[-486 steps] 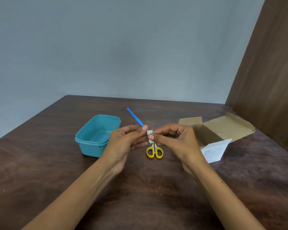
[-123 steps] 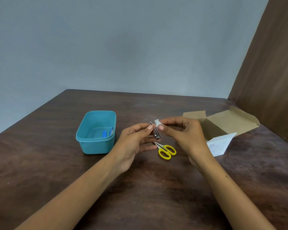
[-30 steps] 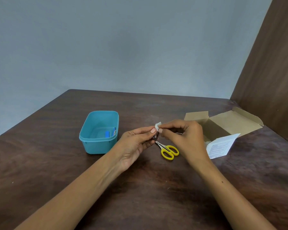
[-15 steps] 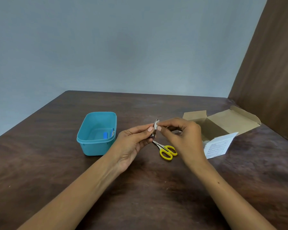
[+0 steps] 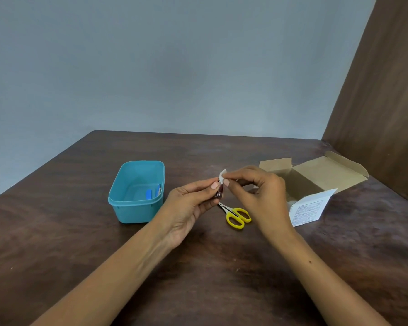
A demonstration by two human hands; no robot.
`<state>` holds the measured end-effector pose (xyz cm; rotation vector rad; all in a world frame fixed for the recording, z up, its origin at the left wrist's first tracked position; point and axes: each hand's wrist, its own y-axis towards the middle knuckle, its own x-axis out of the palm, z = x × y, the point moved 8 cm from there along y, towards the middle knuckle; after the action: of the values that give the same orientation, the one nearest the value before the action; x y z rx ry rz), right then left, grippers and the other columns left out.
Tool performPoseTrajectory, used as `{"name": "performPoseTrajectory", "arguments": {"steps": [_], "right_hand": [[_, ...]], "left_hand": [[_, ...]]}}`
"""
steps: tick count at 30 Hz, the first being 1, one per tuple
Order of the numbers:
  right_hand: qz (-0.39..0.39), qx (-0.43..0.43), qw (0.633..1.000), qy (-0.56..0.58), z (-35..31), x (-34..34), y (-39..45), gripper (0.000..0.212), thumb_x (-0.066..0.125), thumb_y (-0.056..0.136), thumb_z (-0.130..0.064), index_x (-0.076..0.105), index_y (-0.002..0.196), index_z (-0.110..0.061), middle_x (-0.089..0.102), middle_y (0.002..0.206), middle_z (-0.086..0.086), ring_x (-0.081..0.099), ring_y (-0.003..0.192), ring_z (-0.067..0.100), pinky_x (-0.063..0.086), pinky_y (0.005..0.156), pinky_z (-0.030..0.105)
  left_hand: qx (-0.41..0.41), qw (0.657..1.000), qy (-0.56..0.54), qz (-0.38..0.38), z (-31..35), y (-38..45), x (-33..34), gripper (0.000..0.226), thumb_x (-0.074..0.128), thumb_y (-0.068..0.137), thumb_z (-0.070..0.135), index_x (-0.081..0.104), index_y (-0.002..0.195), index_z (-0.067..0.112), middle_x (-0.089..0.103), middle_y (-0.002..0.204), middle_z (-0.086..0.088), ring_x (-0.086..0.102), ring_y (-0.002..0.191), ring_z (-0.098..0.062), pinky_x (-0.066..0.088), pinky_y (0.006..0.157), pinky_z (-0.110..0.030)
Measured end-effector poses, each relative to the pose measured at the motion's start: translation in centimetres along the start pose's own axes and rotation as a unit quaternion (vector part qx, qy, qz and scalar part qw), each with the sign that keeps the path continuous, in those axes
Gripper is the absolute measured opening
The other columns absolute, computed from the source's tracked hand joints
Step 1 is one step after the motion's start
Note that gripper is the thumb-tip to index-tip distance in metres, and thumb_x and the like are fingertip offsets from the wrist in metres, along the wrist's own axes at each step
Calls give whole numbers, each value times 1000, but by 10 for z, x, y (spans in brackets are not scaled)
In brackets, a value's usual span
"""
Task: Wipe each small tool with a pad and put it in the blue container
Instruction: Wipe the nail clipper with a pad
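Observation:
My left hand [image 5: 191,203] pinches a small metal nail clipper [image 5: 220,191] upright above the table. My right hand [image 5: 257,191] pinches a small white pad [image 5: 222,175] against the clipper's top end. Small yellow-handled scissors [image 5: 236,215] lie on the table just below both hands. The blue container [image 5: 118,201] stands to the left of my left hand, with a blue tool [image 5: 149,194] lying inside it.
An open cardboard box [image 5: 320,175] sits at the right, with a white printed sachet [image 5: 309,209] leaning at its front. A brown wooden panel [image 5: 382,90] rises at the far right. The dark wooden table [image 5: 222,278] spreads in front of me.
The pad has shifted slightly along the clipper's top end as my right hand rubs it. Both hands stay close together above the scissors.

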<state>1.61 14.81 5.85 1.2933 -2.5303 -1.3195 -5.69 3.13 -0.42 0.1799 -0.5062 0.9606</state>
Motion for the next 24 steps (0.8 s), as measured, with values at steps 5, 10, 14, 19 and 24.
{"name": "performPoseTrajectory", "arguments": {"steps": [5,10,14,19,24], "right_hand": [[-61,3,998,31,-1,8,2,9,72,73,-7,77,79,-12,70,73,-4,64,67,6,47,62,13],[-7,8,999,41,1,-1,3,11,71,76,-9,76,82,-16,72,78,-2,66,68,10,53,63,23],[-86,47,992,85,4,9,2,13,68,78,-10,76,85,-17,70,78,-6,65,72,9,54,63,26],[-113,50,987,106,-1,11,3,10,68,74,-15,76,80,-15,69,75,-7,63,71,8,51,62,23],[-104,32,992,69,-4,-1,7,8,66,66,-16,73,65,-13,68,65,-2,62,62,16,47,56,26]], "left_hand": [[-8,1000,-15,11,-1,2,-4,20,66,70,3,74,89,5,74,79,-6,70,69,-9,55,60,-16],[-41,999,-18,-25,-6,-1,5,28,67,66,5,71,94,1,74,84,-7,71,75,-11,57,65,-18],[-41,998,-51,0,-3,0,0,27,66,68,1,68,95,1,74,83,-9,72,73,-12,58,63,-19],[-58,994,-95,-4,-4,2,-3,34,67,64,3,69,98,1,74,90,-11,72,78,-13,59,67,-21],[-87,988,-131,-1,-10,0,5,25,64,67,1,67,91,-4,71,85,-13,71,75,-15,60,66,-24]]}}
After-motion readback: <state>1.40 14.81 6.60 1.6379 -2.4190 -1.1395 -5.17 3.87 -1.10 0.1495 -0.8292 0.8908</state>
